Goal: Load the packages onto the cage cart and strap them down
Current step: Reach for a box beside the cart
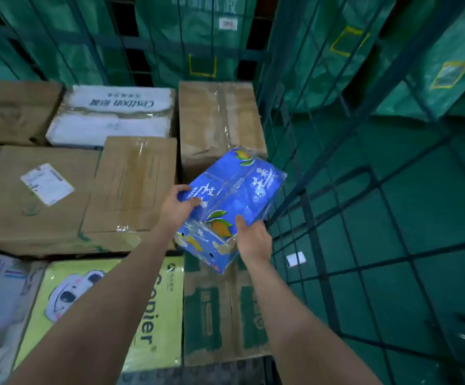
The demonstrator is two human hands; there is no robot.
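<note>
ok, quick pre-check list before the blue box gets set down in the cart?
1. Left hand grips the blue box at its upper edge: ok.
2. Right hand holds the box's near corner, thumb on its side: ok.
3. Box level: not ok, it is tilted.
4. Landing spot on the green-printed carton: cannot tell, the box hides part of it.
5. Clearance to the cage wall: cannot tell, the box's corner overlaps the wires.

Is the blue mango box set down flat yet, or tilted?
Tilted. The left hand and right hand grip the blue mango box at an angle, askew to the brown carton behind it.
</note>
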